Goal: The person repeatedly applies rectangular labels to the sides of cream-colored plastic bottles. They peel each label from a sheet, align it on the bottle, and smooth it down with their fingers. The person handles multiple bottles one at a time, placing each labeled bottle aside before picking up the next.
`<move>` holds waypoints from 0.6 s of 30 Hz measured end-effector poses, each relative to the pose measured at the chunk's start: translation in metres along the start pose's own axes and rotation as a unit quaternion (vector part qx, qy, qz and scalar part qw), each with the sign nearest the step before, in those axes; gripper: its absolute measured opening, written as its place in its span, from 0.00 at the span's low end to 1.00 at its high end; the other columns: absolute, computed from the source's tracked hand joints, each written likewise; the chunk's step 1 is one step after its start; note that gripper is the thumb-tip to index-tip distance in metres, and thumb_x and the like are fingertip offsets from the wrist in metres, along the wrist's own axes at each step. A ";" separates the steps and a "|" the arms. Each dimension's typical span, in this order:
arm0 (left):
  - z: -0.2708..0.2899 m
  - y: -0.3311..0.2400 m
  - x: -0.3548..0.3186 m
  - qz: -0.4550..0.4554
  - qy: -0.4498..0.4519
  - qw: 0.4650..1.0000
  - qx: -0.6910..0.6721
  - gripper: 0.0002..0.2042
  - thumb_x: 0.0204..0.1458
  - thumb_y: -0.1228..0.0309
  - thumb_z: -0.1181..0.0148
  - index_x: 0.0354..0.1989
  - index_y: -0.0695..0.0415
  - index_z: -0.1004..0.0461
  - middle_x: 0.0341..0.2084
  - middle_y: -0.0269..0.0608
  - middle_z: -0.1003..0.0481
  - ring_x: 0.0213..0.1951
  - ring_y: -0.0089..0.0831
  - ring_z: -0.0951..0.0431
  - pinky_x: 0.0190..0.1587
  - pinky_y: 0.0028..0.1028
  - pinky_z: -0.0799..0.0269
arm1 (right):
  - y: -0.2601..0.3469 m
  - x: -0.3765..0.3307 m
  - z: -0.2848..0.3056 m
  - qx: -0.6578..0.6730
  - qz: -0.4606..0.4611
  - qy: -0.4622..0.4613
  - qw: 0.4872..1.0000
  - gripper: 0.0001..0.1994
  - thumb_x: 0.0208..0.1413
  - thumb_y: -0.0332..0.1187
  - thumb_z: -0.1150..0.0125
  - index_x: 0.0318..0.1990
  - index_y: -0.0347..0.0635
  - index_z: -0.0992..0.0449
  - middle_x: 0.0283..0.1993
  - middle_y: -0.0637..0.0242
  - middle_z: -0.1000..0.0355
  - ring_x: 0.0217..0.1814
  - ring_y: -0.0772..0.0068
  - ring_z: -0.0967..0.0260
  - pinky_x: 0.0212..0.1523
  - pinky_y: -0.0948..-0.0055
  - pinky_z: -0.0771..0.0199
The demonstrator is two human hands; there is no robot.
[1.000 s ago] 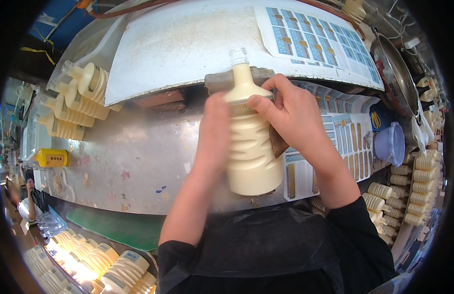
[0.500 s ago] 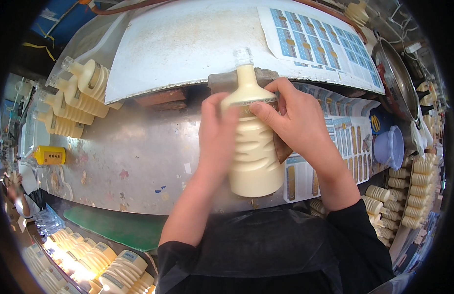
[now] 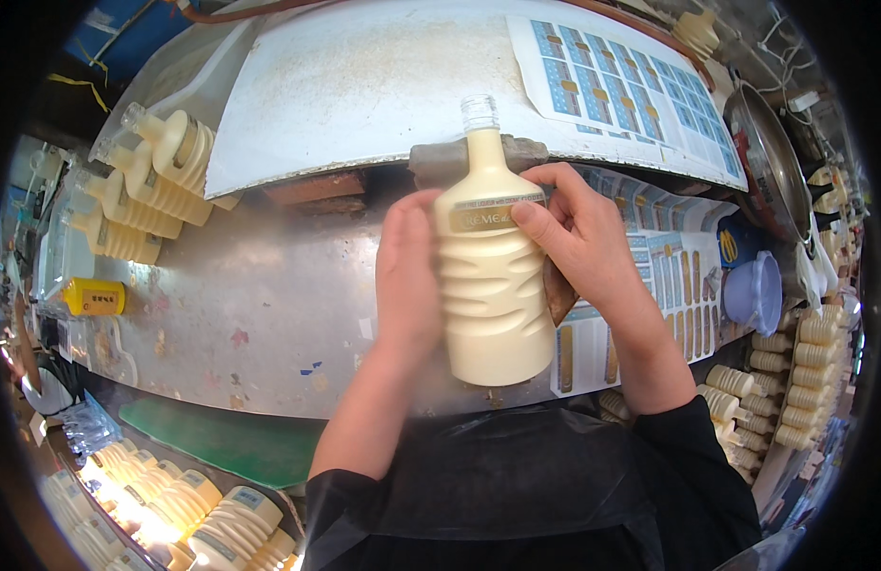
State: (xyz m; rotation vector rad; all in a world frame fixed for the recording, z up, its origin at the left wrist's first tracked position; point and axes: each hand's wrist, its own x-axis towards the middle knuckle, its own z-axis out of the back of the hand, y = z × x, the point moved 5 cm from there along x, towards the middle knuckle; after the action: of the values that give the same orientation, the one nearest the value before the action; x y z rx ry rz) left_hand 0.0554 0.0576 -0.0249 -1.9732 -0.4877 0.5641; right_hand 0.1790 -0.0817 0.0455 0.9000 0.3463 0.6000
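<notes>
A cream-coloured bottle [image 3: 496, 305] with a clear threaded glass mouth and wavy ridged sides lies tilted in front of me, mouth pointing away. Its neck end lies over a grey-brown block [image 3: 436, 164] at the edge of the white board. Across its shoulder runs a gold label [image 3: 480, 219] under a narrow printed band. My right hand [image 3: 585, 238] grips the bottle's right side, thumb pressed at the label's right end. Alongside the left side is my left hand [image 3: 407, 276], slightly blurred, fingers extended; whether it touches the bottle I cannot tell.
Label sheets lie on the white board [image 3: 364, 86] and on the metal table [image 3: 260, 285] to the right. Several similar bottles [image 3: 179, 152] lean at the far left, near a yellow container [image 3: 93, 297]. A lilac basin [image 3: 754, 290] stands right; more bottles [image 3: 236, 523] lie lower left.
My left hand has drawn off the label to the bottle's left side. The gold label now shows more fully, and the bottle has shifted slightly right. My right thumb stays on the label.
</notes>
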 end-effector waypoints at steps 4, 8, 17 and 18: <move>-0.008 0.000 -0.006 0.064 0.001 0.996 -0.059 0.21 0.69 0.62 0.48 0.65 0.57 0.41 0.56 0.40 0.30 0.56 0.27 0.28 0.61 0.31 0.31 | -0.002 -0.001 -0.003 0.014 0.003 -0.003 1.000 0.23 0.59 0.47 0.34 0.51 0.36 0.23 0.23 0.68 0.34 0.25 0.78 0.37 0.29 0.72 0.35; -0.017 -0.002 -0.013 0.041 0.063 0.997 0.016 0.34 0.61 0.64 0.39 0.72 0.58 0.49 0.61 0.45 0.35 0.63 0.33 0.33 0.66 0.35 0.35 | -0.016 -0.003 -0.006 0.147 -0.002 0.011 0.989 0.18 0.66 0.42 0.39 0.54 0.36 0.25 0.28 0.72 0.30 0.31 0.84 0.36 0.33 0.76 0.34; -0.011 -0.003 -0.012 -0.030 0.058 0.981 0.181 0.45 0.51 0.59 0.28 0.72 0.62 0.49 0.60 0.57 0.30 0.61 0.45 0.26 0.64 0.38 0.31 | -0.048 -0.020 -0.016 0.331 -0.111 0.134 0.928 0.19 0.71 0.39 0.47 0.61 0.34 0.29 0.44 0.69 0.25 0.44 0.83 0.31 0.47 0.80 0.29; -0.012 -0.005 -0.014 -0.023 0.060 0.981 0.182 0.44 0.51 0.62 0.30 0.73 0.62 0.50 0.61 0.54 0.32 0.62 0.41 0.28 0.65 0.38 0.32 | -0.045 -0.020 -0.017 0.326 -0.108 0.133 0.930 0.19 0.72 0.39 0.47 0.61 0.34 0.29 0.47 0.67 0.24 0.47 0.82 0.29 0.49 0.78 0.28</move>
State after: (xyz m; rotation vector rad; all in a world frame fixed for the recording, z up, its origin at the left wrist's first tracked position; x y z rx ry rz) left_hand 0.0509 0.0435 -0.0131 -1.6316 -0.3274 0.4648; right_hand 0.1696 -0.1050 -0.0006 1.3962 0.9155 0.3992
